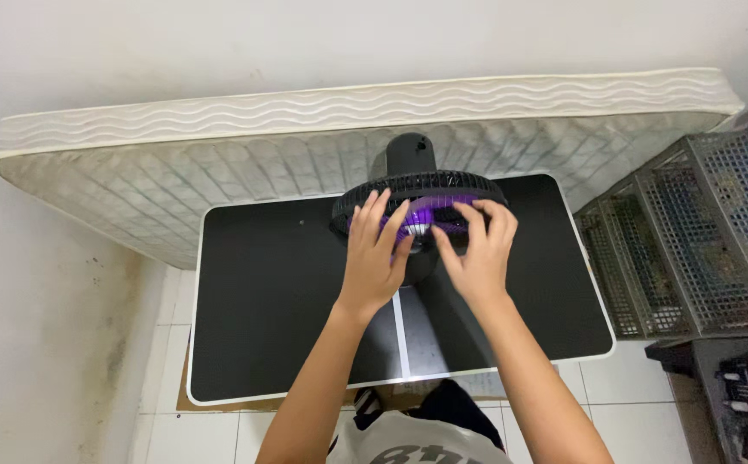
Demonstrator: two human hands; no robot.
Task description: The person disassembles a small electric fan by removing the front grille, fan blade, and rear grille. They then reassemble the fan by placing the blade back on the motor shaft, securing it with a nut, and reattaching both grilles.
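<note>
Left hand [372, 258] and right hand [479, 253], fingers spread, press the black round wire-grille fan [421, 193] near the black table's [253, 309] far edge; purple blades partly hidden.

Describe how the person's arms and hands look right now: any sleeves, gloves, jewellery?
Both forearms are bare up to the bottom edge of the picture, with no sleeves in view. The left hand and the right hand wear no gloves, and no rings, watch or bracelet show at either wrist. The fingers are bare with short nails.
</note>
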